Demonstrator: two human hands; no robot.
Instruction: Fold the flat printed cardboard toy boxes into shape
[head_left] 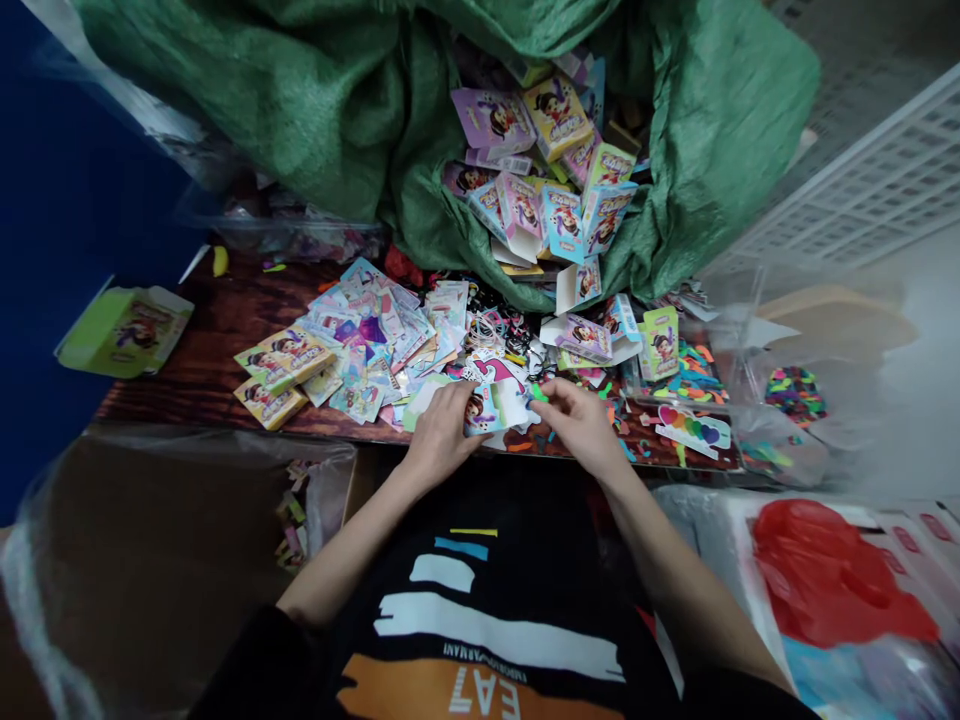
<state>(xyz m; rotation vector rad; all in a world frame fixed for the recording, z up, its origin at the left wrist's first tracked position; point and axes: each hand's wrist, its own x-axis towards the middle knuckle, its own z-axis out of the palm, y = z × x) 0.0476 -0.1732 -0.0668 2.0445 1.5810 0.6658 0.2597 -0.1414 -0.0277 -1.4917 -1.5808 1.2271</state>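
Note:
Near the table's front edge, my left hand (442, 432) grips a small light-blue box (484, 408) that lies on its side, its open white flaps facing right. Just right of those flaps, my right hand (581, 425) pinches a small bright green piece (538, 393) between thumb and fingers. Behind my hands lie black and coloured bands (499, 330) and a loose heap of shiny printed cards (375, 330). Several flat yellow boxes (285, 360) are stacked left of the cards.
A green sack (322, 130) full of small printed boxes (556, 115) stands at the back. Colourful small pieces (694, 375) lie at right beside clear plastic bags. A green box (139, 330) sits far left. Below the front edge is a cardboard carton (172, 560); red plastic (832, 570) lies lower right.

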